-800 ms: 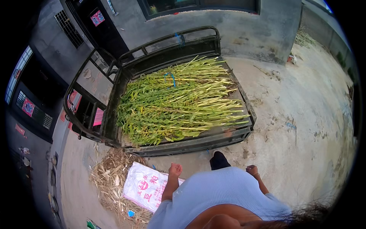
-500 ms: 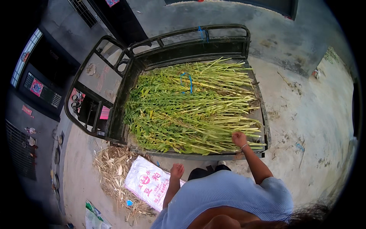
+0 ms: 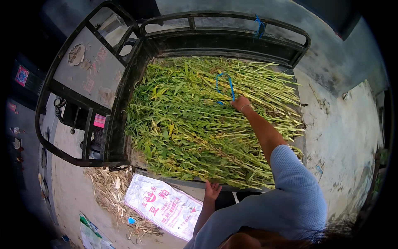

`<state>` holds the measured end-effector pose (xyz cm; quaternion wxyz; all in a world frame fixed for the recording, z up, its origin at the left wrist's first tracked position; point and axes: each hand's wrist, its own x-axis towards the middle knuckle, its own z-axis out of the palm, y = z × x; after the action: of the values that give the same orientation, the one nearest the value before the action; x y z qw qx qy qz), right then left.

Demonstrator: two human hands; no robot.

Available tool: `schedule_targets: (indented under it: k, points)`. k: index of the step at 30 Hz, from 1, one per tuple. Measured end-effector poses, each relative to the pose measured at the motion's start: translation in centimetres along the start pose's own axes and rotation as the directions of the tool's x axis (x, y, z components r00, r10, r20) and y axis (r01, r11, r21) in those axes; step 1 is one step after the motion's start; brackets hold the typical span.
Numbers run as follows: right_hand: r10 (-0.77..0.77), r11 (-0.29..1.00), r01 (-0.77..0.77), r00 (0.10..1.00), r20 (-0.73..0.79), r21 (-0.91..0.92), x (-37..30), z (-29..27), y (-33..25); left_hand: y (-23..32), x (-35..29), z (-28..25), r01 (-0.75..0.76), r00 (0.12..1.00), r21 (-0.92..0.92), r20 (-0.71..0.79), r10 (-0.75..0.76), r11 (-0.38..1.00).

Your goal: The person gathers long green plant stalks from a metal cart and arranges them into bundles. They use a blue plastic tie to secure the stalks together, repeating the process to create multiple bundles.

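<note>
While the person is leaning over the dark metal cart bed point(image 3: 124, 89), the right hand point(image 3: 241, 103) is reaching far forward, with the arm in a light blue ribbed sleeve point(image 3: 296, 178) stretched out over the load. This hand is lying on the big heap of long green leafy stalks with pale yellow stems point(image 3: 195, 124), and it is touching the lower end of a thin blue cord loop point(image 3: 224, 85) that is resting on top of the heap just beyond the fingers. I cannot tell if the fingers are closing on the cord or only pressing on the stalks.

The left hand point(image 3: 212, 191) is much nearer to the body, well apart from the right one. Its fingers are spreading open and resting at the near rim of the cart bed, holding nothing.

Below and to the left of the left hand, a white woven plastic sack with red print point(image 3: 163, 205) is lying on the concrete ground point(image 3: 348, 124), partly over a patch of dry yellow straw point(image 3: 105, 189). Far beyond the right hand, a second piece of blue cord point(image 3: 259, 25) is hanging on the black tubular rail point(image 3: 224, 18) of the cart.
</note>
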<state>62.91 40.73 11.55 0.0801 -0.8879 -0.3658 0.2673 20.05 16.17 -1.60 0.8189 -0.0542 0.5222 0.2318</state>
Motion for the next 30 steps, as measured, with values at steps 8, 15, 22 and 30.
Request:
schedule_targets:
  k: [8,15,22,30]
  points:
    - [0.218,0.913,-0.034,0.883,-0.415,0.406,3.8,4.5,-1.6,5.2,2.1,0.6,0.063,0.989,-0.037,0.139,-0.057,0.997]
    - [-0.003,0.209,0.35,0.934,-0.357,0.913,-6.9,-11.8,-2.2,7.4,2.5,1.3,0.12,0.954,-0.106,0.289,-0.085,0.987]
    - [-0.08,0.328,0.457,0.885,-0.458,0.827,-20.7,-14.3,1.4,9.7,1.1,2.2,0.107,0.889,-0.147,0.457,-0.028,0.983]
    - [-0.132,-0.056,0.9,0.423,-0.897,0.432,-28.4,-31.0,-7.6,10.4,0.8,3.4,0.128,0.93,-0.153,0.361,-0.065,0.98]
